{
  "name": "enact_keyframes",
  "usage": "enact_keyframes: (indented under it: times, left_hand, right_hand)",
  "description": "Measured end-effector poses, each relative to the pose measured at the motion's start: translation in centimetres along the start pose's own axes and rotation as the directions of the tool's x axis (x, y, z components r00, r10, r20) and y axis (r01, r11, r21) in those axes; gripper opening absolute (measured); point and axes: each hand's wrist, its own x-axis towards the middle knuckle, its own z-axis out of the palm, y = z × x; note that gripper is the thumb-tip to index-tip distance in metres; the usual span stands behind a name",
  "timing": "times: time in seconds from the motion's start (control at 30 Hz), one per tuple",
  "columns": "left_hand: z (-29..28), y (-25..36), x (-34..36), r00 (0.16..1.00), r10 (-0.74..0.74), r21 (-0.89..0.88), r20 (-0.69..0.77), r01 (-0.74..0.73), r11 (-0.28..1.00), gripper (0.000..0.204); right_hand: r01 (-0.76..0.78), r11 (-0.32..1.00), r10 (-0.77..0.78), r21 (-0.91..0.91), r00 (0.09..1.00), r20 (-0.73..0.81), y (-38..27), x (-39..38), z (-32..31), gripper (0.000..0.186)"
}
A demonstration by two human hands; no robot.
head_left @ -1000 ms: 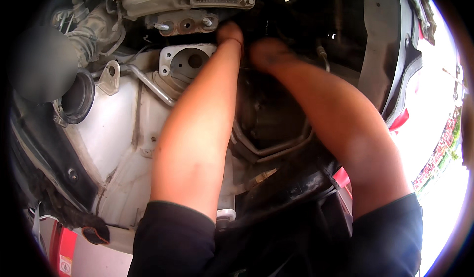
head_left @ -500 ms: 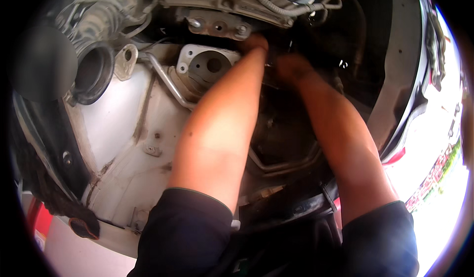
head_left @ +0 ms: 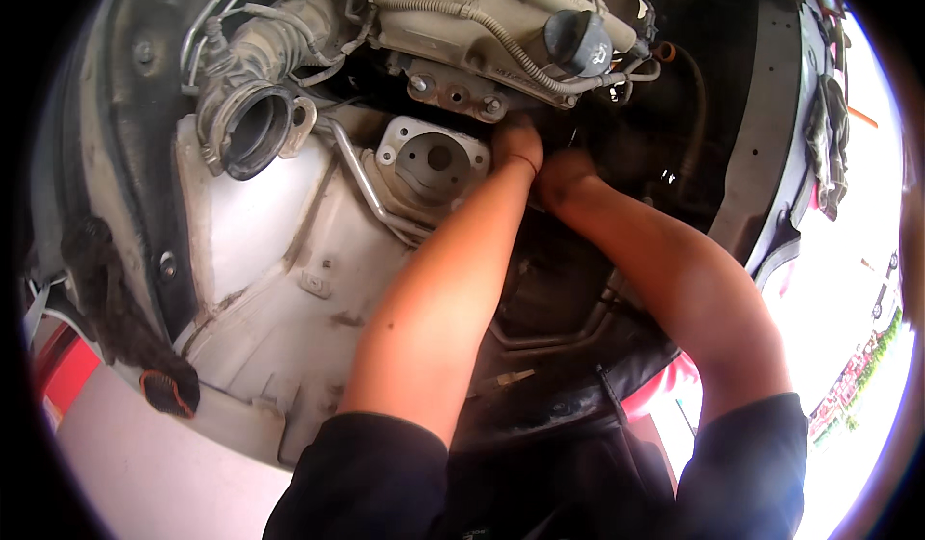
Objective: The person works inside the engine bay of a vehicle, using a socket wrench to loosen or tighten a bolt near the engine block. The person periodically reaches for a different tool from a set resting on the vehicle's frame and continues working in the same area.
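Observation:
Both my arms reach into a dark gap in a vehicle's engine bay. My left hand (head_left: 517, 143) is beside the right end of a metal bracket (head_left: 457, 92) with bolts, under the engine (head_left: 434, 39). Its fingers are lost in shadow. My right hand (head_left: 567, 178) lies just to the right and slightly nearer, bent inward at the wrist. Its fingers are also hidden in the dark, so what either hand touches or holds does not show. Left of my left hand sits a pale metal mount (head_left: 393, 147) with a round hollow and bolt holes.
A ribbed intake duct (head_left: 260, 131) opens at the left. A bent metal pipe (head_left: 358, 176) runs by the mount. The black oil cap (head_left: 576, 43) tops the engine. Dark gloves lie on the left edge (head_left: 120, 299) and right edge (head_left: 831, 145). Another pipe (head_left: 554, 339) crosses low between my arms.
The view has shifted, so the engine and mount sit lower and farther right in the picture. Both hands stay in the same gap, and more of my left wrist shows.

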Motion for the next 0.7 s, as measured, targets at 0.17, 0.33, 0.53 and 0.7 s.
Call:
enact_keyframes:
  times: [0.17,0.33,0.53,0.7]
  left_hand:
    - [-7.3,2.9,-2.3,0.859,-0.208,0.503,0.467,-0.065,0.862,0.029]
    - [-16.0,11.0,-9.4,0.84,-0.141,-0.382,0.524,0.379,0.843,0.023]
    - [-24.4,18.7,-17.2,0.842,0.46,-0.616,0.28,-0.21,0.76,0.028]
    - [-25.8,20.2,-24.1,0.868,0.494,-0.599,0.056,-0.367,0.712,0.018]
  right_hand:
    - [0.223,0.972,-0.215,-0.073,0.971,0.105,-1.5,-5.0,-5.7,0.018]
    - [0.329,0.939,-0.333,-0.098,0.942,-0.031,1.4,-15.2,-11.8,0.022]
    - [0.388,0.914,-0.172,0.117,0.633,-0.755,2.6,-24.4,-13.3,0.028]
    - [0.481,0.837,-0.061,0.261,0.555,-0.83,-0.7,-31.1,-13.1,0.025]
